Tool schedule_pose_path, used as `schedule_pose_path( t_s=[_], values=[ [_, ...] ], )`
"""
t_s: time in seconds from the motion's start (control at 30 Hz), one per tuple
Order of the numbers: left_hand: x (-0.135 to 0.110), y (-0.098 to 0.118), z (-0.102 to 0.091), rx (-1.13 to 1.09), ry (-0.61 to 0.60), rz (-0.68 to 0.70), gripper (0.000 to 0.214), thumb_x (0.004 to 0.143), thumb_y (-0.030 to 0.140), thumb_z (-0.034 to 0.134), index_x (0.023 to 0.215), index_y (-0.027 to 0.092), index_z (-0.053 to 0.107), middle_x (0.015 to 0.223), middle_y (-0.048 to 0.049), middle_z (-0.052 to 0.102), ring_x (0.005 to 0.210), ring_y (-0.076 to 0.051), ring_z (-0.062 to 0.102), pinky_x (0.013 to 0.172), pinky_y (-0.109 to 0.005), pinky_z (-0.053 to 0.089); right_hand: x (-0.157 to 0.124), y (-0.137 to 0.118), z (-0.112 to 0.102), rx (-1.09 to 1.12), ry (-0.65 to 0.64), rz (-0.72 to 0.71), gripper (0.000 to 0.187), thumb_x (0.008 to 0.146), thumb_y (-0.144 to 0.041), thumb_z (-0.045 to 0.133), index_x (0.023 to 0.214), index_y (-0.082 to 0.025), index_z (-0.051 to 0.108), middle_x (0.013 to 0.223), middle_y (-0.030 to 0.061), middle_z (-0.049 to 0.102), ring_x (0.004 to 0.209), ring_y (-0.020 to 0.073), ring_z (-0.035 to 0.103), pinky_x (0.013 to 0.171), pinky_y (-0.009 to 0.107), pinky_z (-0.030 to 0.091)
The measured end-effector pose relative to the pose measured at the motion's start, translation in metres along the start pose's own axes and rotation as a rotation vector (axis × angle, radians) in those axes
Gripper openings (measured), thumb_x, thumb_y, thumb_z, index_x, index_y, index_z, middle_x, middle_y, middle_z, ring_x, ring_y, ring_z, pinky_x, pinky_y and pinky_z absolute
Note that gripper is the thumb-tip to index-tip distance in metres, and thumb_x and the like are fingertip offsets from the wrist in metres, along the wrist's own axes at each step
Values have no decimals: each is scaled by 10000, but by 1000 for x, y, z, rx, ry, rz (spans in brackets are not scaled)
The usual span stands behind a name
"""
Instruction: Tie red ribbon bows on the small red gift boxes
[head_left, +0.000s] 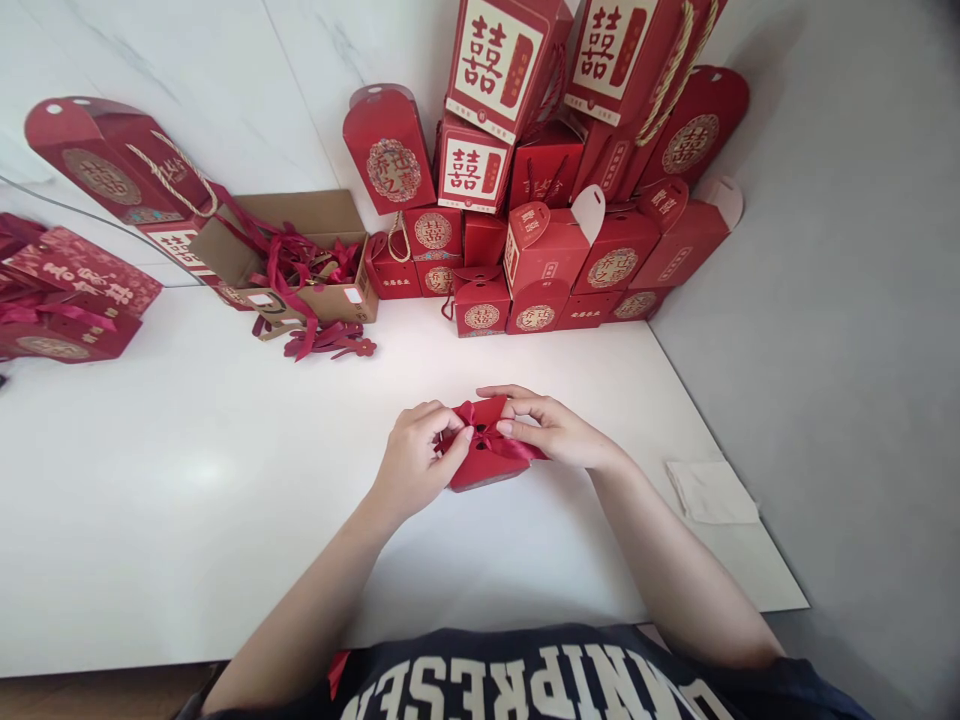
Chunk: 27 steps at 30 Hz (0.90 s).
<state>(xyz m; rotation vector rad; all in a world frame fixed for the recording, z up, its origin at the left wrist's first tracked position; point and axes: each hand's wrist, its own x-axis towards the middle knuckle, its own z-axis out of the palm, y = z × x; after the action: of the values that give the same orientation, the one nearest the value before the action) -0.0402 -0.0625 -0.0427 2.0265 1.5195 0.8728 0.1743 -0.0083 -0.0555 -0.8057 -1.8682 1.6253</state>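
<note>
The left hand (411,462) and right hand (551,430) are carefully pinching a shiny red ribbon (499,443) with their fingertips, keeping it snug on a small red paper box (480,468) that is lying just under the fingers on a white table (187,500).

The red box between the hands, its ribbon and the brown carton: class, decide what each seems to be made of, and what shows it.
The small red gift box looks like matte printed card, judging by its crisp folded edges. The ribbon is probably satin, with a soft sheen and limp folds. The carton looks like plain brown cardboard, unprinted and stiff-flapped.
</note>
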Motion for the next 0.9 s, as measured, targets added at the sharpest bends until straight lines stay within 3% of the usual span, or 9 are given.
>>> schedule_pose_path(
  t_s=[0.27, 0.43, 0.57, 0.67, 0.9],
  values=[
    [2, 1, -1, -66, -42, -53, 266, 904, 239, 517, 648, 182, 473, 650, 29, 486, 597, -111, 430, 643, -277, 364, 0, -2, 0, 50, -30, -38, 338, 928, -397, 566, 665, -184, 556, 1381, 71, 486, 1266, 236, 501, 1071, 403, 372],
    [1, 0, -3, -31, -32, -46, 354, 902, 224, 502, 573, 174, 381, 565, 41, 417, 589, -115, 426, 692, -292, 366, 2, 0, 5, 4, 34, -78, 322, 908, -369, 604, 641, -192, 566, 1352, 74, 518, 1342, 230, 430, 1084, 383, 360],
    [-1, 1, -1, 61, -25, -22, 386, 901, 335, 547, 561, 172, 466, 596, 30, 474, 631, -126, 471, 788, -332, 373, 2, -2, 6, -49, 53, -71, 237, 923, -366, 583, 771, -205, 669, 1388, 76, 507, 1342, 227, 438, 1097, 390, 344],
    [-2, 3, 2, 174, 7, 16, 364, 846, 413, 630, 584, 179, 535, 619, 25, 514, 670, -140, 500, 836, -366, 357, 2, -5, 8, -67, 53, -72, 270, 930, -379, 568, 749, -207, 670, 1375, 72, 525, 1346, 234, 433, 1094, 395, 353],
    [-3, 6, 7, 203, 25, 16, 346, 900, 300, 547, 580, 177, 503, 638, 19, 537, 680, -142, 514, 830, -370, 364, 1, -11, 14, -130, 80, -160, 329, 873, -320, 639, 588, -196, 530, 1390, 47, 508, 1284, 248, 485, 1075, 422, 383]
  ],
)
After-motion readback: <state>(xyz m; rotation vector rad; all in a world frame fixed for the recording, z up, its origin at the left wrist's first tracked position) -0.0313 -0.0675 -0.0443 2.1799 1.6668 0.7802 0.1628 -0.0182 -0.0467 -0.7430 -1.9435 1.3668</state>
